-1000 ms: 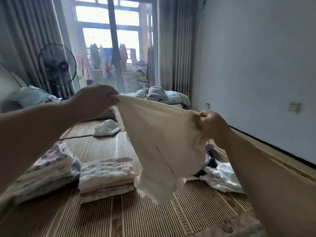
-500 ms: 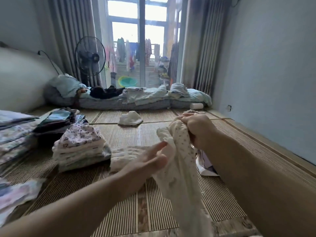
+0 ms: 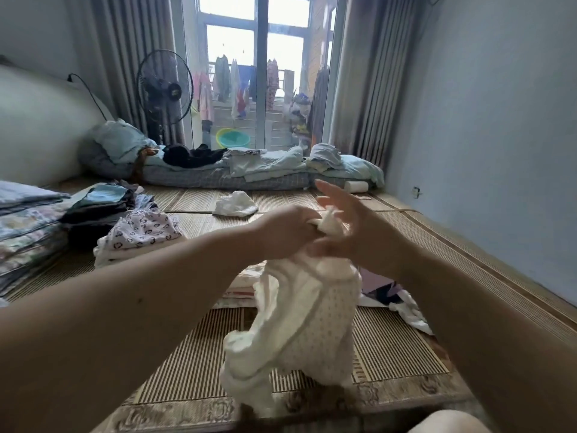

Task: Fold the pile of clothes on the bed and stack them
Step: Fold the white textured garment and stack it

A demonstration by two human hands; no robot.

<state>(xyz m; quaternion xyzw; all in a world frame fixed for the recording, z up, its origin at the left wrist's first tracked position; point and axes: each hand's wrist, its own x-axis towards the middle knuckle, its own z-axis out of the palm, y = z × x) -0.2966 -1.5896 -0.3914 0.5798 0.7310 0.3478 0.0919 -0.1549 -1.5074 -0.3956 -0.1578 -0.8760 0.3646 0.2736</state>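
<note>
A cream garment with small dots (image 3: 307, 323) hangs bunched in front of me, its lower end down at the bamboo mat (image 3: 390, 354). My left hand (image 3: 284, 234) grips its top edge. My right hand (image 3: 346, 226) is just to the right, blurred, with its fingers spread straight beside the cloth's top corner. A folded stack topped by a heart-print piece (image 3: 140, 231) sits to the left. Another folded stack (image 3: 239, 287) is mostly hidden behind my left arm and the garment. Unfolded clothes (image 3: 406, 310) lie on the mat at the right.
Dark folded clothes (image 3: 100, 210) and a pile of folded bedding (image 3: 25, 226) fill the left side. A crumpled white cloth (image 3: 235, 205) lies farther back on the mat. Rumpled bedding (image 3: 265, 171) lines the window, with a standing fan (image 3: 165, 89) behind. A wall (image 3: 499, 151) runs along the right.
The garment was first stretched wide between both hands, then gathered in the right hand. Now my left hand grips its top and my right hand has opened, fingers spread.
</note>
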